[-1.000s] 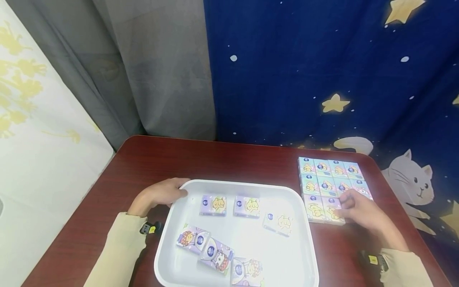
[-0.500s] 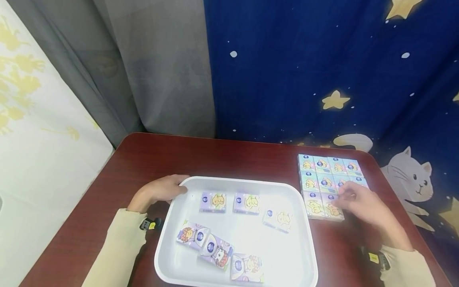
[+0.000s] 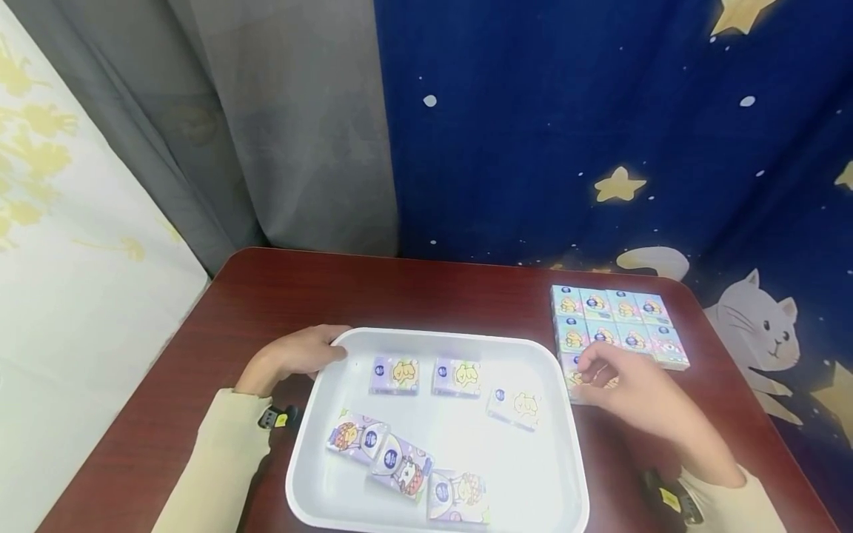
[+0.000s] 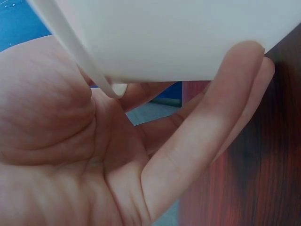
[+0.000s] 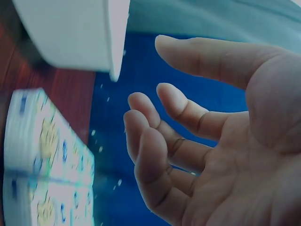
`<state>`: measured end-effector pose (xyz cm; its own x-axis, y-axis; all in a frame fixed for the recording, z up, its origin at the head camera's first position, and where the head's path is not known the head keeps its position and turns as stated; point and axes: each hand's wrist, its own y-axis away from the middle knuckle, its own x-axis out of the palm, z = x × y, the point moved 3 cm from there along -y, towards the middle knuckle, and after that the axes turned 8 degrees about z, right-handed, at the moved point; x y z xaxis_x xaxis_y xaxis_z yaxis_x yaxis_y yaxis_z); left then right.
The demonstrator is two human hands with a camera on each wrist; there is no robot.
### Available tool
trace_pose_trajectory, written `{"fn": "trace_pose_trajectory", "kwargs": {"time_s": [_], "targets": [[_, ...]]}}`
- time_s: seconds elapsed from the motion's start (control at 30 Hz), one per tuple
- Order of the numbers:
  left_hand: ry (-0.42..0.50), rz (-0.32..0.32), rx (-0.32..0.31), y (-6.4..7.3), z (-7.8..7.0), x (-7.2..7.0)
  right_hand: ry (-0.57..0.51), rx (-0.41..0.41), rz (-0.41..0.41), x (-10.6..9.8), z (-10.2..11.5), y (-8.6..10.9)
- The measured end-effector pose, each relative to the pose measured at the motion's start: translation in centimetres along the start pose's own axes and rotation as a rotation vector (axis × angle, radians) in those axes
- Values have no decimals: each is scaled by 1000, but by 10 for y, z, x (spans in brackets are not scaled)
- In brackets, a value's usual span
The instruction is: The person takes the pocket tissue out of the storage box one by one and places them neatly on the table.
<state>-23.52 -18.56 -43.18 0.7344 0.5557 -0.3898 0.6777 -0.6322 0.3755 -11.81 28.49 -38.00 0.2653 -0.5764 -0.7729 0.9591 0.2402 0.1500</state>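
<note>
My left hand (image 3: 293,359) grips the far left corner of a white tray (image 3: 526,474). In the left wrist view, its fingers (image 4: 202,141) reach under the rim against the tray's outer wall (image 4: 155,42). Several small purple cartoon-printed packs, which look like tissue packs (image 3: 395,376), lie spaced out inside the tray. My right hand (image 3: 629,389) hovers over the near row of a block of similar packs (image 3: 600,303), right of the tray. The right wrist view shows its fingers (image 5: 150,155) loosely bent, thumb apart, nothing between them. The hand hides part of the near row.
A dark red wooden table (image 3: 400,296) bears the tray and the block of packs. Behind it hang a grey curtain (image 3: 306,133) and a blue curtain (image 3: 506,148) with stars. White patterned cloth (image 3: 80,318) borders the left side.
My right hand has moved left, from the right side of the near-row packs to over them, towards the tray. The left hand and the packs in the tray stay put.
</note>
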Motion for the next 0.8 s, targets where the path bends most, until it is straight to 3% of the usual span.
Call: {"fn": "trace_pose_trajectory", "kwargs": {"time_s": [0.63, 0.8], "targets": [[-48, -34, -10, 4, -5, 3, 127, -183, 174, 48, 76, -4], [-57, -38, -8, 7, -7, 4, 184, -222, 260, 61, 92, -7]]}}
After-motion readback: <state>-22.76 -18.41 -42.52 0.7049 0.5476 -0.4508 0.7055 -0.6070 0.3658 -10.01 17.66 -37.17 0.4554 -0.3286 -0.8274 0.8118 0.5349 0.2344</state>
